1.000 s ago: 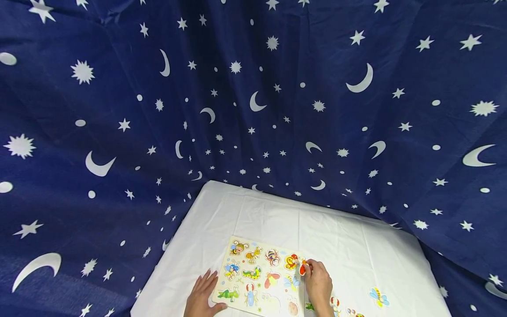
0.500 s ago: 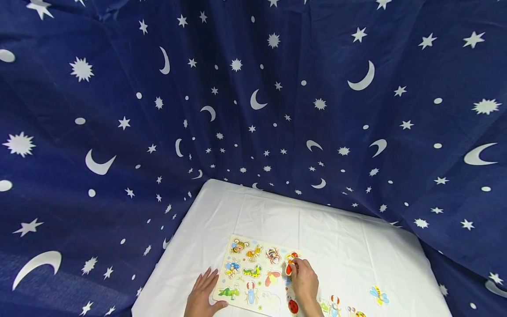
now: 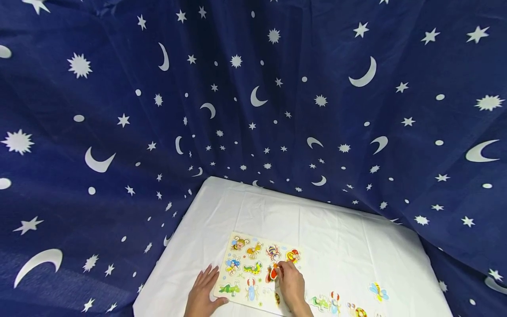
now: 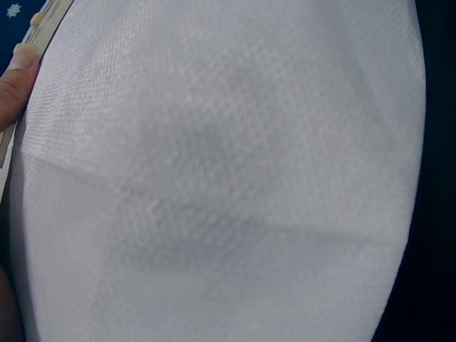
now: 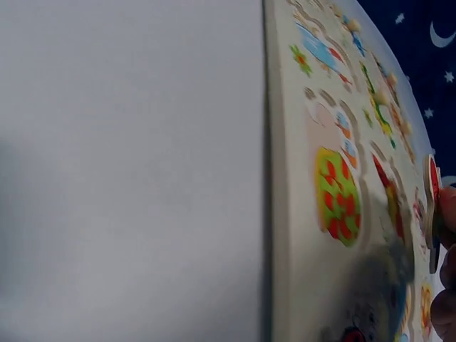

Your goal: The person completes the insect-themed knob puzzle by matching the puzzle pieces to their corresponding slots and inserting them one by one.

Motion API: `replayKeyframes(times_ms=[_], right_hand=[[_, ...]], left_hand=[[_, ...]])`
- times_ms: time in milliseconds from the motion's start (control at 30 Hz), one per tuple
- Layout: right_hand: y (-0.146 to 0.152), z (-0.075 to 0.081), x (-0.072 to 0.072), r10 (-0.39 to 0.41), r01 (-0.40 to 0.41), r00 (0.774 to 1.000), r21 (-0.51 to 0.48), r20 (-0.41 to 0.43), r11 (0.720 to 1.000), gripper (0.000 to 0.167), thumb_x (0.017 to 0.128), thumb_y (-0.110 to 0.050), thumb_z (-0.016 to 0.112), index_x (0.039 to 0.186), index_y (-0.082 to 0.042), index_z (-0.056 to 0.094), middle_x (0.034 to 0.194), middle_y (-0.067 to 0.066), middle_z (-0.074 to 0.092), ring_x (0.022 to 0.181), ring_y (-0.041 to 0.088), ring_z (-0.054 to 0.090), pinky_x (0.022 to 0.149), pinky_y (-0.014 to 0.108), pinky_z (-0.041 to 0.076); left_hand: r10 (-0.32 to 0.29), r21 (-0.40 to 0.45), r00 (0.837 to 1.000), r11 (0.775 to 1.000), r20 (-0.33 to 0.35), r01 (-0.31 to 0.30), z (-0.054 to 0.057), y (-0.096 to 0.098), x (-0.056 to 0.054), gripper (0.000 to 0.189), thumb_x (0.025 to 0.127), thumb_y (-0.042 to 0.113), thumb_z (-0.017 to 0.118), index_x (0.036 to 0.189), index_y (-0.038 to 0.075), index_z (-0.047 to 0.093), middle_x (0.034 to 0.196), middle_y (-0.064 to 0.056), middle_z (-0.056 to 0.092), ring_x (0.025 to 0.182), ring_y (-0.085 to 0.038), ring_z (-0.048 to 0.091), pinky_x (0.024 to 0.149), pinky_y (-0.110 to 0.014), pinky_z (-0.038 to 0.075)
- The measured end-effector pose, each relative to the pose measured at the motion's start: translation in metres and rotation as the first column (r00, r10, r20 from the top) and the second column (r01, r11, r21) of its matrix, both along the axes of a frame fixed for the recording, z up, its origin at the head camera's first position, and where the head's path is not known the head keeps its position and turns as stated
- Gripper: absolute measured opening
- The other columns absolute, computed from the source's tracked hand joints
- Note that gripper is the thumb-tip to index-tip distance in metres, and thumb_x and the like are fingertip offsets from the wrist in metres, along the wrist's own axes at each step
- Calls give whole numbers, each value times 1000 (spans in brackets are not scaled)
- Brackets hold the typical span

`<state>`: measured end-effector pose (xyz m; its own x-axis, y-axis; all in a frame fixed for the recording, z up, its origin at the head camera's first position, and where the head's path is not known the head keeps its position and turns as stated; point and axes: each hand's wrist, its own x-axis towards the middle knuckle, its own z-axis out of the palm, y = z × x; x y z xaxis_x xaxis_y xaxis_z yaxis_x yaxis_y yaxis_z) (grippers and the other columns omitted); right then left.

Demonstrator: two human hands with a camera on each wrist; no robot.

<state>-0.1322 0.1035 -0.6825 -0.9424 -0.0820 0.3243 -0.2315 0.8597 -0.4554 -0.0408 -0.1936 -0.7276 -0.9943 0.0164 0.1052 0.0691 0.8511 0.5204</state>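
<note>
A pale wooden puzzle board (image 3: 241,300) with printed insects lies on the white tablecloth. Over its middle, my right hand (image 3: 292,286) pinches a red-winged insect puzzle piece (image 3: 271,274) by its small orange knob. The piece overlaps the red insect recess in the head view; seen from the right wrist, this puzzle piece (image 5: 432,187) stands close above the board at the fingertips. My left hand (image 3: 203,293) rests at the board's left edge, fingers extended and thumb at the near corner. In the left wrist view only the thumb (image 4: 16,82) shows clearly, against the board's edge.
Right of the board lie loose pieces: a grasshopper (image 3: 319,303), a red-horned beetle (image 3: 334,304), a snail (image 3: 359,311) and a blue-winged bee-like insect (image 3: 379,291). Several pieces, including a caterpillar (image 3: 252,268), sit in the board. A blue starry curtain (image 3: 253,110) surrounds the table.
My right hand has carried the red-winged piece leftward from the board's right edge to over its middle, uncovering the loose pieces at the right. The left hand stays at the board's edge.
</note>
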Motion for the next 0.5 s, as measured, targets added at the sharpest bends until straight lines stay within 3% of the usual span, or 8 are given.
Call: replayKeyframes(times_ms=[133,500], right_hand=[[-6,-4,3,17,-18,998,22,56,1000,11,79,-19,80,83,-17,70,73,-11,58,59,0,51,48,22,44],[-19,-7,6,23,-25,998,27,56,999,13,77,-21,81,81,-17,69,69,-12,53,54,-1,43,45,21,39]], left_hand=[[-2,-6,1000,1000,-16,2,2,0,0,103,64,82,58,138,11,54,149,2,50,142,-28,38,117,-5,-17],[-2,3,1000,1000,-16,2,6,2,-1,104,64,82,58,138,9,55,148,1,50,142,-29,39,117,-5,-17]])
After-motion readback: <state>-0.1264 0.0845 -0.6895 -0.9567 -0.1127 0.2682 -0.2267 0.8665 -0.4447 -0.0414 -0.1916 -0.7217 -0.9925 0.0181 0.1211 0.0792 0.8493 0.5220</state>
